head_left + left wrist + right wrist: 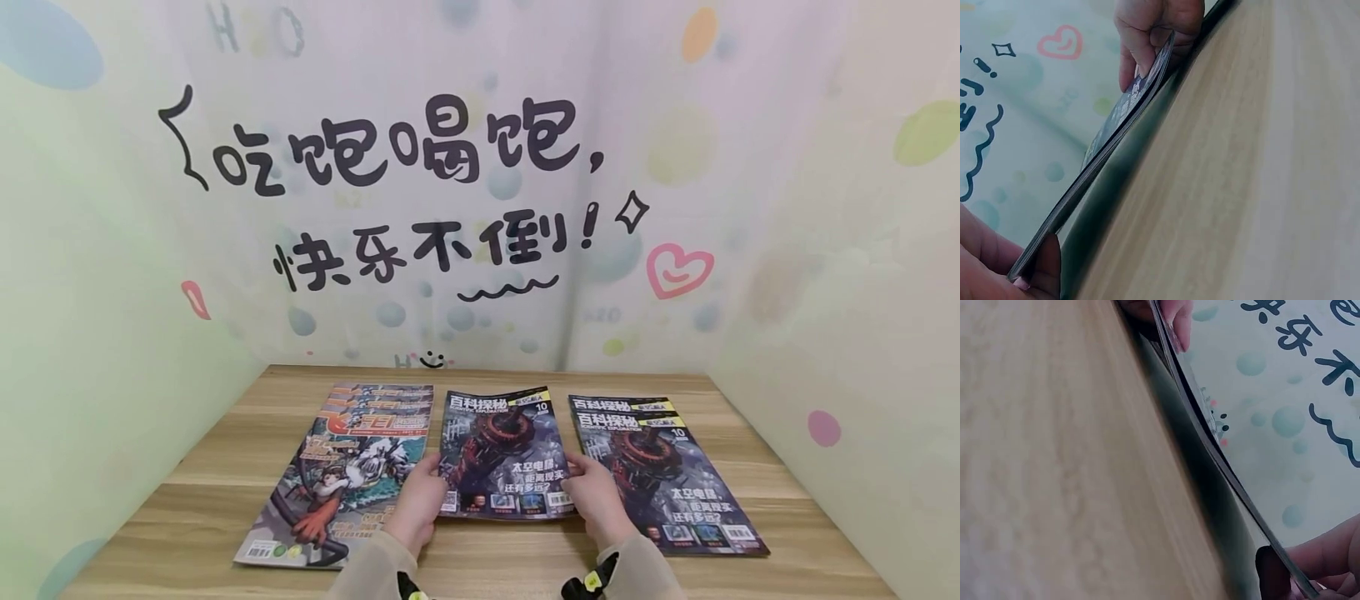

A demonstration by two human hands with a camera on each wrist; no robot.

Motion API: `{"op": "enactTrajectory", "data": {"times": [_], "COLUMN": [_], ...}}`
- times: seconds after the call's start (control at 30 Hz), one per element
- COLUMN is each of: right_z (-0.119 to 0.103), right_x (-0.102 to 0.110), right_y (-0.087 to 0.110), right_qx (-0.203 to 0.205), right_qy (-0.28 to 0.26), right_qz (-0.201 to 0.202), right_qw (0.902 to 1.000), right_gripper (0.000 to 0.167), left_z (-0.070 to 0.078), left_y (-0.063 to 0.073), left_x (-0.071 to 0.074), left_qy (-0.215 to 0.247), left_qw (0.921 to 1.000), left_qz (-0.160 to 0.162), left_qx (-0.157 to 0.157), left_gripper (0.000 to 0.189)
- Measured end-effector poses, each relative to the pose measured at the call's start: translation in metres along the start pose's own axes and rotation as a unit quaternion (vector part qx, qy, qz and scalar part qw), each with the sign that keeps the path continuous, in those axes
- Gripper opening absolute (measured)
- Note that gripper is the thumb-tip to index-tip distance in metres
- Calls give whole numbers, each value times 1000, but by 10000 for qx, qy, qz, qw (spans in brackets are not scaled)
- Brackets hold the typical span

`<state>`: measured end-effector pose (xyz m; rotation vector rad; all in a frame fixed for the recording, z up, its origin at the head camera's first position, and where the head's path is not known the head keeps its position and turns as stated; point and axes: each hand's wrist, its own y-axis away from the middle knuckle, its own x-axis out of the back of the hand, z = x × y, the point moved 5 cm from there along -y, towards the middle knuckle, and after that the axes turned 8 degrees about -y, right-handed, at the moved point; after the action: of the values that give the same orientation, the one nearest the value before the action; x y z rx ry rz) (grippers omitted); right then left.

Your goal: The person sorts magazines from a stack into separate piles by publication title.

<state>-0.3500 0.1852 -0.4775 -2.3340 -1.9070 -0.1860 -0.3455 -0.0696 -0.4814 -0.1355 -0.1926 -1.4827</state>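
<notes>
A dark science magazine (502,454) with a space-station cover sits in the middle of the wooden table (187,533). My left hand (431,483) pinches its lower left corner and my right hand (587,483) pinches its lower right corner. In the left wrist view the magazine's near edge (1110,147) is raised off the wood, with my left hand (985,262) gripping one end and my right hand (1154,31) the other. In the right wrist view the thin magazine edge (1210,444) runs from my right hand (1329,562) up to my left hand (1175,315).
A fanned stack of colourful comic magazines (345,467) lies to the left. Two overlapping copies of the same dark science magazine (660,475) lie to the right. A printed backdrop with black lettering (397,150) walls the table on three sides.
</notes>
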Motion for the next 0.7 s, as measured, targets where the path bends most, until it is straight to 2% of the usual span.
{"op": "enactTrajectory", "data": {"times": [0.13, 0.3, 0.5, 0.7], "right_z": [-3, -6, -3, 4], "right_x": [6, 18, 43, 72], "right_y": [0, 1, 1, 1], "right_qx": [-57, -81, -14, -78], "right_qy": [-16, -38, 183, 333], "right_qz": [45, -99, -213, -294], "right_qw": [10000, 9999, 9996, 9990], "right_gripper": [52, 52, 53, 55], "left_z": [4, 10, 13, 15], "left_y": [2, 7, 18, 31], "left_x": [-1, -8, -29, -56], "left_qy": [181, 440, 790, 1115], "left_qw": [9998, 9990, 9963, 9929], "left_qz": [-2, -72, -277, -399], "left_qx": [24, -87, -167, -98], "left_gripper": [69, 71, 73, 71]}}
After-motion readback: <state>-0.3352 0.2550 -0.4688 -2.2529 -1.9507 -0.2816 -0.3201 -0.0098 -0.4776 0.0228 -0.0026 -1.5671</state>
